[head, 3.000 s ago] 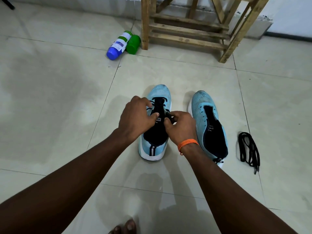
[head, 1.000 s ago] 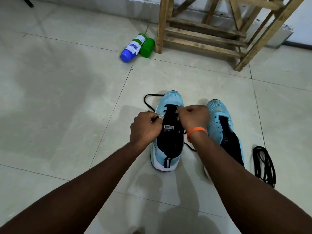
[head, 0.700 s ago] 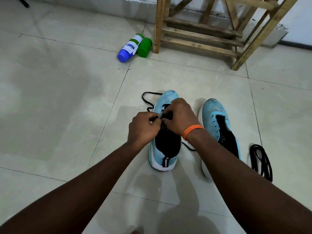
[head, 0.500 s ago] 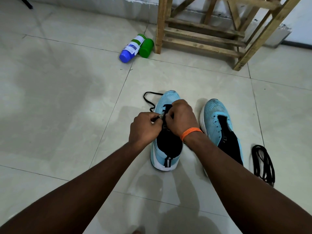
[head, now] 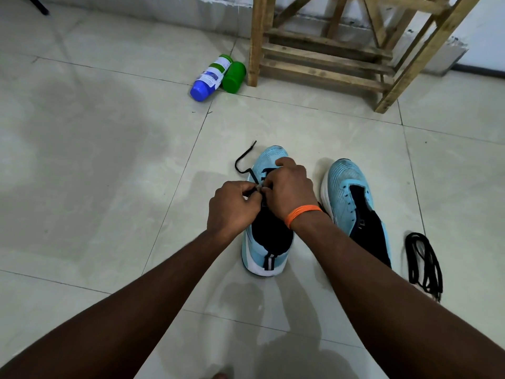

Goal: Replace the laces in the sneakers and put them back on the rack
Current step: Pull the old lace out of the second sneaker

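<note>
Two light-blue sneakers with black tongues stand on the tiled floor. Over the left sneaker [head: 266,254] both hands meet: my left hand [head: 232,207] pinches a black lace [head: 241,161] at an eyelet on the shoe's left side, and my right hand [head: 289,187] grips the lace and upper beside it. A loose end of that lace curls out past the toe to the left. The right sneaker [head: 352,195] has no lace in it. A second black lace [head: 423,262] lies bundled on the floor right of it.
A wooden rack [head: 328,53] stands against the wall behind the shoes. A blue-capped white bottle [head: 209,77] and a green container [head: 233,77] lie by its left leg. An orange band is on my right wrist.
My right hand has crossed from the shoe's right side to meet my left hand at the left eyelets. The loose lace end by the toe has shifted and now points up.
</note>
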